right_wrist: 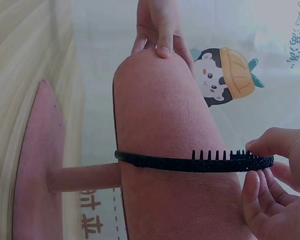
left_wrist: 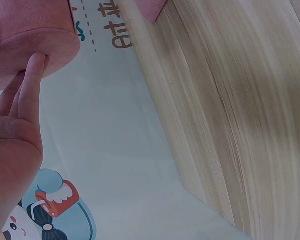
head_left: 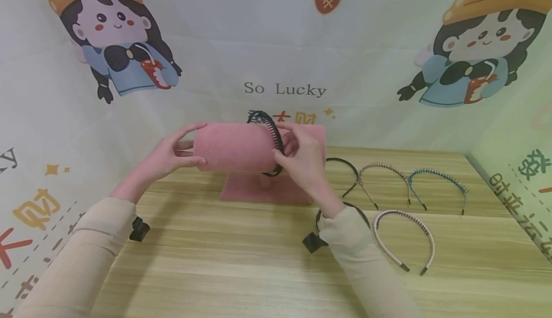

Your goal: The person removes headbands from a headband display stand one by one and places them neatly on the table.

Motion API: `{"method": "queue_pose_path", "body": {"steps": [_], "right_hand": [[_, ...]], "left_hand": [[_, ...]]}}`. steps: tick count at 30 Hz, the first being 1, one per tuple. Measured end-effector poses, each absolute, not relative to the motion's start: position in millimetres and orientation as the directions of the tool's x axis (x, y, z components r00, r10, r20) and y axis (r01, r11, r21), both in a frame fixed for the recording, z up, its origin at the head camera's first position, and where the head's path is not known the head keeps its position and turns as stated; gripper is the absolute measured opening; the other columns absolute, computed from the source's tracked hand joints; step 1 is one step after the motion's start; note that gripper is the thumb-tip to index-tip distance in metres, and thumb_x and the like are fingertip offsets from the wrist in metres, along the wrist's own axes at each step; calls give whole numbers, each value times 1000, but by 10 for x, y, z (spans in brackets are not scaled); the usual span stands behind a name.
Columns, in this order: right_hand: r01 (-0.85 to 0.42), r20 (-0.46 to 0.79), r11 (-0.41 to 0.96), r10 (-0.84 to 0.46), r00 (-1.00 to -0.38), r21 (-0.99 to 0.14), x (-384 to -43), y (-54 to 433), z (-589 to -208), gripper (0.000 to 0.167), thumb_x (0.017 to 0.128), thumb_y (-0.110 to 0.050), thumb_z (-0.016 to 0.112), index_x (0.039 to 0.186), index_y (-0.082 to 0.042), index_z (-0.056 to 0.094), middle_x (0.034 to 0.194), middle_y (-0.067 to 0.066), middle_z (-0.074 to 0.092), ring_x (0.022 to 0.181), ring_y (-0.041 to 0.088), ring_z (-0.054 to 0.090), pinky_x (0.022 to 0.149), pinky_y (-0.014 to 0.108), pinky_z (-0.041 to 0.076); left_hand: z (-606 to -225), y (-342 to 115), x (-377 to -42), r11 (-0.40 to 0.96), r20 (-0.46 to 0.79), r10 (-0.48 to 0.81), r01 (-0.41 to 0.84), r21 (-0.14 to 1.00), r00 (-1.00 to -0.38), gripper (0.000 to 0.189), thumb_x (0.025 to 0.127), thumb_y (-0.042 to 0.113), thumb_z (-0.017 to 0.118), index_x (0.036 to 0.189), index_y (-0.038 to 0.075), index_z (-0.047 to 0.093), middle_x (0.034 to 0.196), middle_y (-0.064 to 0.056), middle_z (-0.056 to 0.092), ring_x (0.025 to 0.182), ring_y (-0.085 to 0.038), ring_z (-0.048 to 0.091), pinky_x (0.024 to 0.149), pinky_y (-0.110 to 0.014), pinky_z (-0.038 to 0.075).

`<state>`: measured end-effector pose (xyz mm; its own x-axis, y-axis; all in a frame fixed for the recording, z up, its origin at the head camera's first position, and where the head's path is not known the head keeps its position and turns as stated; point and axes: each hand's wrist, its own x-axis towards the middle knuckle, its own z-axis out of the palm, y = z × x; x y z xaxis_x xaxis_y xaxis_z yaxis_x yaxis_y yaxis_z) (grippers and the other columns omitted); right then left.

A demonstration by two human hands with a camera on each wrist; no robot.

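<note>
A pink padded roll (head_left: 235, 148) lies crosswise on a short post above a flat pink base (head_left: 246, 188). The left hand (head_left: 170, 153) grips the roll's left end, its thumb at the front edge and its fingers spread over the end face, as the left wrist view also shows. Around the roll, right of its middle, sits a black toothed headband (right_wrist: 190, 164). My right hand (head_left: 304, 157) pinches this headband between thumb and fingers at its curved top. The teeth point toward the roll's left end in the right wrist view.
On the wooden table to the right lie a black headband (head_left: 345, 162), a brown one (head_left: 385, 165), a blue one (head_left: 435, 172) and a pale pink one (head_left: 403, 212). Another black headband (head_left: 363, 214) is partly under the right sleeve. A printed cloth (head_left: 280, 59) hangs behind.
</note>
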<state>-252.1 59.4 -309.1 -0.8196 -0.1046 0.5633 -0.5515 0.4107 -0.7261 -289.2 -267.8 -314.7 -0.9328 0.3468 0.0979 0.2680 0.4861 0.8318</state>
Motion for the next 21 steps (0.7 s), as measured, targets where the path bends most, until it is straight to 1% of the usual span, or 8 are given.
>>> {"method": "queue_pose_path", "body": {"steps": [6,15,21], "right_hand": [[-526,532,351,-87,-842,-775,-2509,598,-3117,54,78,-1,77,129,-12,60,91,8,65,75,16,59,64,20,52],[-523,527,284,-71,-847,-803,-2505,645,-3083,52,78,4,73,127,-8,61,89,11,63,72,13,55,62,17,48],[-503,503,261,-73,-861,-824,-2469,723,-3005,50,78,4,72,126,-8,62,91,9,60,76,15,55,65,17,48]], "left_hand": [[-3150,-2682,-2893,479,93,345,260,838,-934,84,87,13,75,153,39,30,148,-22,50,122,-36,63,92,-32,58],[-3154,-2687,-2895,478,93,350,263,838,-932,84,88,13,75,153,39,29,147,-23,50,121,-35,64,89,-30,58],[-3160,-2686,-2901,476,91,351,261,840,-932,84,88,13,75,153,39,29,147,-22,51,122,-35,64,89,-29,58]]}}
